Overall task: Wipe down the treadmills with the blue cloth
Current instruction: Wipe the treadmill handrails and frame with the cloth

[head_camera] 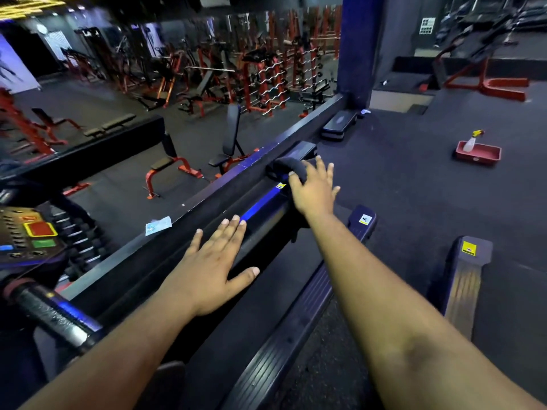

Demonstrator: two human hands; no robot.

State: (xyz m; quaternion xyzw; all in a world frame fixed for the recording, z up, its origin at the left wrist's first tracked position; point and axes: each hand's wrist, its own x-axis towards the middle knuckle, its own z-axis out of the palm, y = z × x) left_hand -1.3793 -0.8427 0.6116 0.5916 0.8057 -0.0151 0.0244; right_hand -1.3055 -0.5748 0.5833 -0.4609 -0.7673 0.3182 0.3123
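Both bare forearms reach forward, roughly parallel. The left hand point(211, 266) lies palm down, fingers straight and close together, thumb spread wide. The right hand point(315, 189) stretches farther ahead, palm down, with its fingers spread and slightly bent.

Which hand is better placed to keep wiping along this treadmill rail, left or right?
Right. The right hand already presses on the dark cloth at the far end of the treadmill rail. The left hand lies flat on the rail nearer the console, fingers spread, holding nothing.
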